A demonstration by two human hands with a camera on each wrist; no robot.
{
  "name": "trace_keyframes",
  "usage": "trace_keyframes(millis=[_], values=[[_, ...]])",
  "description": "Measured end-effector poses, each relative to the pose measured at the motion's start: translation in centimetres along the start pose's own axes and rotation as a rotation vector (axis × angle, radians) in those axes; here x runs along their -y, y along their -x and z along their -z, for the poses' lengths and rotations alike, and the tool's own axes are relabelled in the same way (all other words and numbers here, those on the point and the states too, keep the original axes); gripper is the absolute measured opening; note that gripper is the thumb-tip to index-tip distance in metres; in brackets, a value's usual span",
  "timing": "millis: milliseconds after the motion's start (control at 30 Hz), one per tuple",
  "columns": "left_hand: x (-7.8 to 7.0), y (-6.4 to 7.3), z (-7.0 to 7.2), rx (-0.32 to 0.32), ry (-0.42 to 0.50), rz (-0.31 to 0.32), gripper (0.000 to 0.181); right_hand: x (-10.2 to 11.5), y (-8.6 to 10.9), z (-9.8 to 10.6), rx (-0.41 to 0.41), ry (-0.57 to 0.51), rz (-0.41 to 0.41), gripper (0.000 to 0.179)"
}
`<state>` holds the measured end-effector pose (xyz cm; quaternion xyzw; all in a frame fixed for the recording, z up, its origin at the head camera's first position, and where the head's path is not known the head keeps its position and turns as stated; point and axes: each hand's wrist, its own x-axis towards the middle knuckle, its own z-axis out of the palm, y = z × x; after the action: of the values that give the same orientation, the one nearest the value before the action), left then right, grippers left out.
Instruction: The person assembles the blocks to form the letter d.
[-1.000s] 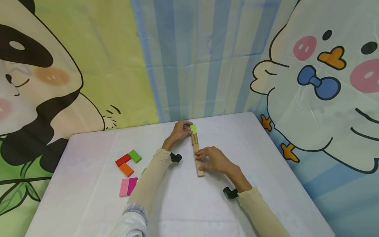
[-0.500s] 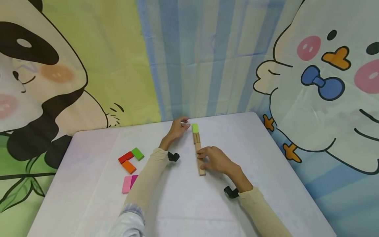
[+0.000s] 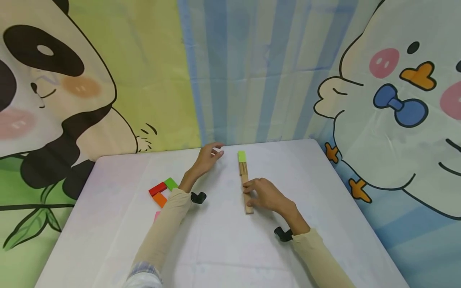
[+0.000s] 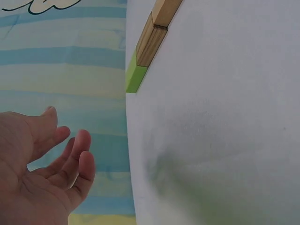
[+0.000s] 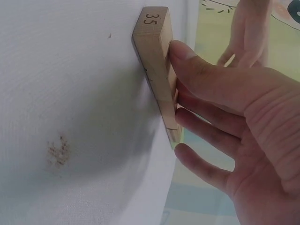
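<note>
A straight row of blocks runs away from me on the table. Its far end is a lime green block (image 3: 241, 156), followed by a brown striped-grain block (image 3: 243, 168) and then a pale wooden section (image 3: 249, 209) with "35" on its near end. My right hand (image 3: 268, 196) rests its thumb and fingertips along the pale wood, as the right wrist view also shows. To the left of the lime green block, my left hand (image 3: 205, 162) hovers near the far edge with loosely bent fingers and nothing in them. In its wrist view a gap separates that hand from the row.
On the left lie a red block (image 3: 158, 188), a green block (image 3: 171, 184) and an orange block (image 3: 160, 199). My left sleeve covers most of a pink block (image 3: 156, 216). A printed cloth wall (image 3: 241, 80) stands behind the white table (image 3: 108, 208).
My left hand has left the lime green block and moved away to the left. My right hand stays on the row. The view has shifted slightly left.
</note>
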<state>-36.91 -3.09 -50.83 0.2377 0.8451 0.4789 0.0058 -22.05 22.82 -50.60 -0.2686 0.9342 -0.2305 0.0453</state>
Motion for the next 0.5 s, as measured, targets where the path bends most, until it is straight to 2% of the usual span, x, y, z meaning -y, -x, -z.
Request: trace_keyframes(millis=[267, 500], values=[[-1.2, 3.7, 2.7, -0.015, -0.080, -0.069, 0.038, 0.1, -0.1, -0.1, 0.005, -0.007, -0.011, 0.043], [-1.7, 7.6, 5.3, -0.022, -0.169, -0.004, 0.036, -0.1, 0.1, 0.0, -0.012, -0.034, -0.012, 0.043]])
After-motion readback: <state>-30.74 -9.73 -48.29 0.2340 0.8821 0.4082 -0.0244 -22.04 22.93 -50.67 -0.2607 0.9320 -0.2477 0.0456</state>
